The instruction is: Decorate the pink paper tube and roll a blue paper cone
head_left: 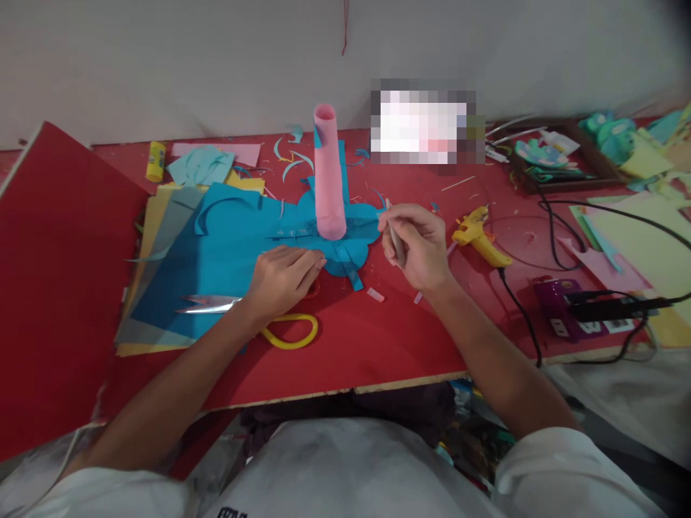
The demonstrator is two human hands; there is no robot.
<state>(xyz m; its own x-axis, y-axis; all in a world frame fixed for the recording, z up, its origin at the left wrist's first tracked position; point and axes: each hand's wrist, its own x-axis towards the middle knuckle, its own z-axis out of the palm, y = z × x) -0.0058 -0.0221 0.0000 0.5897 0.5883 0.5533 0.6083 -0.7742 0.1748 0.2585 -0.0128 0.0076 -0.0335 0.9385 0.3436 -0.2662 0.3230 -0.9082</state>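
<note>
Blue cutout, mid-frame: light, flimsy, I judge; best edge-held. Right hand: holding grey tool. Left hand: grip unclear.

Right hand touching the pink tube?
Apart: the head view shows blue paper in the gap between the right hand and the upright pink tube.

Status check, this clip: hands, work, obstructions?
Left hand at blue cut-out's edge; right hand holding slim grey tool. Pink tube upright on cut-out. Scissors partly beneath left forearm.
</note>
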